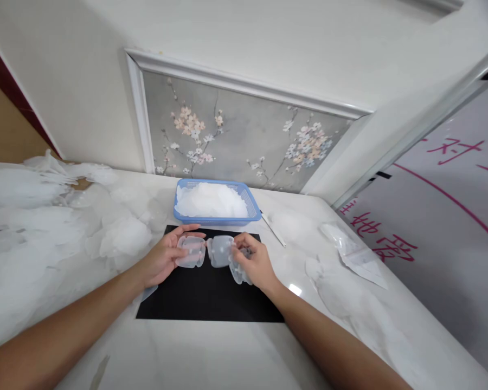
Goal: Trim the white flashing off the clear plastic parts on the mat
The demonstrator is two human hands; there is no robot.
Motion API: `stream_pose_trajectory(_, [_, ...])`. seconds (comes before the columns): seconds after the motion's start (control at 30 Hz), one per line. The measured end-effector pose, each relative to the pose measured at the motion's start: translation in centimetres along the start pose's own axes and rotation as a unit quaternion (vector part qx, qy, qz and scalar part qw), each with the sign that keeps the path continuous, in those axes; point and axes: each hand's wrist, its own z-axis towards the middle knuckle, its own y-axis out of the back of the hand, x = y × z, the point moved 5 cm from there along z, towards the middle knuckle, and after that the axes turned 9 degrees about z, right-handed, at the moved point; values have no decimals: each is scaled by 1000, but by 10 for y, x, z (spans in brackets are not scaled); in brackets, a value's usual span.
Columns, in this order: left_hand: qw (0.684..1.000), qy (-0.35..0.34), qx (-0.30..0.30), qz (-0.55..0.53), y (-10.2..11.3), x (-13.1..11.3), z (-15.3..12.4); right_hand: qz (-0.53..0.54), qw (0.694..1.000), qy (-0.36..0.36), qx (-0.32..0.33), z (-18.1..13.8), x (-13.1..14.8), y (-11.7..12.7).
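Note:
Above a black mat (211,303), my left hand (168,254) pinches a clear, rounded-square plastic piece (194,252) between thumb and fingers. My right hand (254,260) grips a second translucent piece (220,252) of like shape by its right edge. More clear plastic pieces (239,271) hang below the right fingers, partly covered by that hand, so I cannot tell how many. The two front pieces are held side by side, close together. Behind the mat stands a blue plastic basket (217,220) heaped with white translucent pieces (211,200).
Large piles of translucent pieces (32,238) cover the table's left side. A slim white-handled tool (274,230) lies right of the basket. Farther right are a clear plastic bag (360,260) and a whiteboard (443,227) with red writing. A wall with a floral panel (244,135) stands behind.

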Motion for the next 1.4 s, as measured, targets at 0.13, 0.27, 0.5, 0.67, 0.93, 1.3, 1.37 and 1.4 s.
stream_pose_trajectory(0.13, [998,8,-19,-64,0,-3,-2,-25,1000,5,-1,-1,1,0])
stream_pose_trajectory(0.27, [993,23,21,-112,-6,-4,-5,-56,995,62,46,-4,8,-13])
stream_pose_trajectory(0.5, [987,0,93,-129,-17,-4,-7,-102,980,46,162,-14,7,-36])
stream_pose_trajectory(0.67, [985,-14,110,-133,-19,-6,-9,-123,979,44,158,-17,8,-39])
stream_pose_trajectory(0.93, [983,-14,121,-133,-19,-4,-8,-164,975,70,135,-17,8,-38])
stream_pose_trajectory(1.3, [984,-12,123,-126,-20,-4,-9,-185,968,92,142,-19,9,-39])
stream_pose_trajectory(1.37, [984,-13,124,-128,-19,-3,-9,-182,969,93,142,-19,9,-39])
stream_pose_trajectory(1.4, [984,-13,123,-128,-19,-3,-9,-180,969,95,142,-19,9,-39])
